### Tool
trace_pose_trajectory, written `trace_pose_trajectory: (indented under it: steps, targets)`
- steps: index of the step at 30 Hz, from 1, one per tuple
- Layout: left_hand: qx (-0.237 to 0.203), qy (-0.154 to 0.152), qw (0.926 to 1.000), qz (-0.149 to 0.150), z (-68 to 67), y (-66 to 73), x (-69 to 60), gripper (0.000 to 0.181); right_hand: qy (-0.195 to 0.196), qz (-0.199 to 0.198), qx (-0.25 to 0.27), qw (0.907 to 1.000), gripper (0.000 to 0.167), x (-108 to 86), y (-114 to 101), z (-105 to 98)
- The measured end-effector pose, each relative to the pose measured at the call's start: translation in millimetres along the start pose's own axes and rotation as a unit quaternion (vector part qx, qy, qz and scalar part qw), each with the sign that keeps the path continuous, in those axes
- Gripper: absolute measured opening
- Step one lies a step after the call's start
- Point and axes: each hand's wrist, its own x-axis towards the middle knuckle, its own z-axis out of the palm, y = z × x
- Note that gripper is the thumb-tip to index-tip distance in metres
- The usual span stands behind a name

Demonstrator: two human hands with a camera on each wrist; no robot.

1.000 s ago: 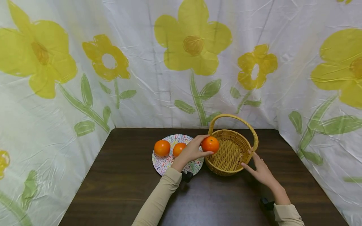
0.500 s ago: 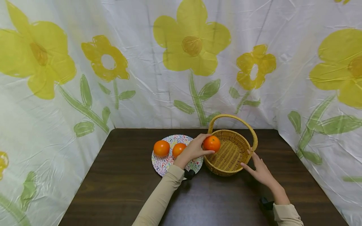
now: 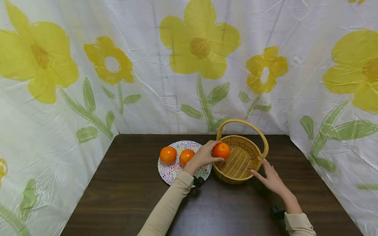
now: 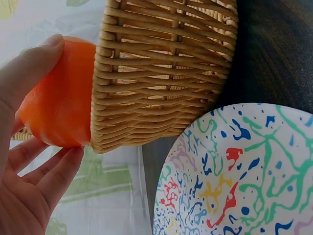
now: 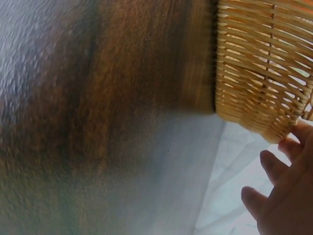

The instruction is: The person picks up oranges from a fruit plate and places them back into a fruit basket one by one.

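One dark worktop point(image 3: 127, 186), wicker basket point(image 3: 231, 179) near its back edge, patterned plate point(image 3: 169, 172) to the basket's left.
The right hand point(image 3: 273, 180), fingers spread, touches the basket's right side; the left hand point(image 3: 203, 156) pinches an orange fruit point(image 3: 222, 150) at the basket's left rim; two other fruits point(image 3: 168, 155) lie on the plate.

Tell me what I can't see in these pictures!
Head view: part of the middle orange fruit, behind the left hand.
Left wrist view: some of the plate, past the right and bottom edges.
Right wrist view: much of the basket, past the top and right edges.
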Motion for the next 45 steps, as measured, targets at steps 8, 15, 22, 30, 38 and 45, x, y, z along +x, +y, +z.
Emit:
trace_pose_trajectory:
  steps: [8,15,22,30,38,45]
  targets:
    - [0.004,-0.007,0.9999,-0.010,5.0,-0.8,4.0,0.071,-0.001,0.000,0.001,1.0000,0.075,-0.2,0.1,0.5]
    - [0.022,-0.007,0.9997,-0.011,10.8,-4.2,9.0,0.072,0.000,-0.003,0.003,1.0000,0.075,-0.5,-0.5,0.6]
    - [0.050,-0.007,0.9987,-0.010,14.2,-2.3,11.9,0.071,-0.003,-0.001,0.003,1.0000,0.076,-0.2,0.5,0.0]
    - [0.069,-0.021,0.9974,-0.010,19.5,-1.2,16.0,0.071,-0.001,0.000,-0.003,1.0000,0.077,1.4,2.8,1.3]
    - [0.088,-0.022,0.9958,-0.013,27.7,-1.3,22.0,0.070,-0.002,-0.002,-0.002,1.0000,0.077,1.4,3.0,1.4]
    - [0.126,-0.005,0.9918,-0.021,34.8,1.2,25.0,0.070,0.000,-0.002,0.002,1.0000,0.077,1.6,4.7,2.1]
